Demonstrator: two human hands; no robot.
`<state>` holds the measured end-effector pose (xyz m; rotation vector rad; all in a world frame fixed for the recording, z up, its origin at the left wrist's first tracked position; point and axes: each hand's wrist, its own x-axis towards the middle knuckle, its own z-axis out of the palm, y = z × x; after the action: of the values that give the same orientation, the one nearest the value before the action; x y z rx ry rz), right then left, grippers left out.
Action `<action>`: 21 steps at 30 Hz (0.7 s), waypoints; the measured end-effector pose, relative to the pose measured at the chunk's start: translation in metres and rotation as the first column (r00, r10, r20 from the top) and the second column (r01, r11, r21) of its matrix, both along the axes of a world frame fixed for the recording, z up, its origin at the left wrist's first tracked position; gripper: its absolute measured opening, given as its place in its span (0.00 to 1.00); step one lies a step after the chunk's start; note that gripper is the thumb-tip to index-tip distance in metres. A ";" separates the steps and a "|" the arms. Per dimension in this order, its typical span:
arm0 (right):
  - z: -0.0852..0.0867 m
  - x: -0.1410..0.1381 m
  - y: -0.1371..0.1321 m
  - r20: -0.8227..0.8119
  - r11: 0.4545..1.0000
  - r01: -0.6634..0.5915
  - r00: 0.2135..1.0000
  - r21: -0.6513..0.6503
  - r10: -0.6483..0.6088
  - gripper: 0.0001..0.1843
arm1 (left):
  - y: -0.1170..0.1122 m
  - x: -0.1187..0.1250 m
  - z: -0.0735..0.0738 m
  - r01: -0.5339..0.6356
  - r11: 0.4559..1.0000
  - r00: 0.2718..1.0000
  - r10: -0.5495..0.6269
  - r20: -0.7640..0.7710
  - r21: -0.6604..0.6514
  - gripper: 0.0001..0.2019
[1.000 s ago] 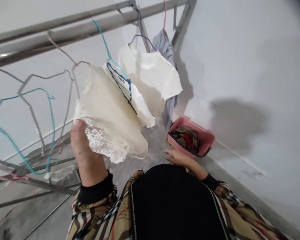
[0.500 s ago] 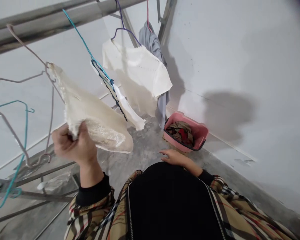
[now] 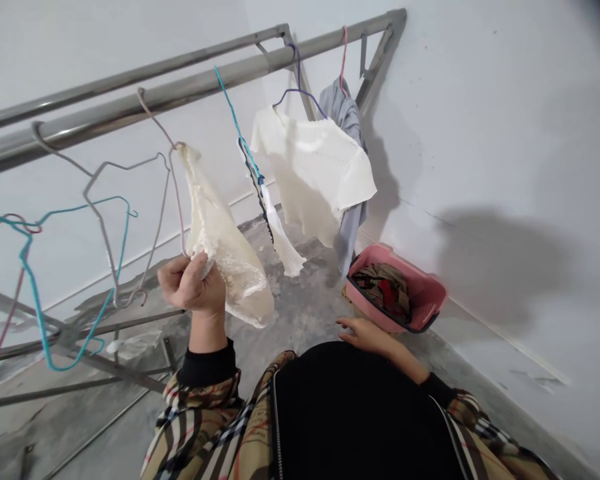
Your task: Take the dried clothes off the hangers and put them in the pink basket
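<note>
Cream lace garment (image 3: 227,253) bunched in left hand (image 3: 191,283), fingers and thumb clamped together on its lower edge; upper end hanging from grey wire hanger (image 3: 176,200), hooked over steel rail (image 3: 180,93). Right hand (image 3: 365,335) empty, fingers apart, low and just beside pink plastic basket (image 3: 425,293) of folded dark red-patterned clothes (image 3: 383,290). Farther along rail: teal hanger (image 3: 235,120) with narrow white piece (image 3: 281,243), white top (image 3: 310,173) on purple hanger (image 3: 300,93), grey garment (image 3: 350,120) on pink hanger (image 3: 344,50). Concrete floor (image 3: 300,313) below; white wall (image 3: 480,133) alongside.
</note>
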<state>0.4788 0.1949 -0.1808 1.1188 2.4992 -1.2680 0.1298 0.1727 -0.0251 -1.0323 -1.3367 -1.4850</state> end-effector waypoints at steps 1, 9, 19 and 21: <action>-0.001 -0.001 0.000 0.007 1.000 -0.007 1.000 0.001 0.007 0.27 | -0.001 0.000 0.002 -0.025 1.000 0.999 0.025 -0.029 0.006 0.08; -0.004 -0.005 -0.003 0.029 1.000 -0.011 1.000 0.000 0.011 0.28 | -0.011 0.008 0.002 -0.056 0.997 0.992 0.049 -0.114 -0.059 0.03; -0.011 -0.004 -0.003 0.011 1.000 0.001 1.000 -0.013 -0.001 0.27 | -0.015 0.021 -0.020 0.064 0.981 0.985 -0.092 -0.148 -0.184 0.05; -0.012 -0.003 -0.003 -0.017 1.000 0.017 1.000 -0.020 -0.018 0.27 | -0.012 0.024 -0.021 0.086 0.966 0.996 -0.093 -0.018 -0.243 0.04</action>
<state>0.4753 0.1916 -0.1926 1.1324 2.4889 -1.3099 0.1542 0.1608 -0.0460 -1.2794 -1.4935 -1.3893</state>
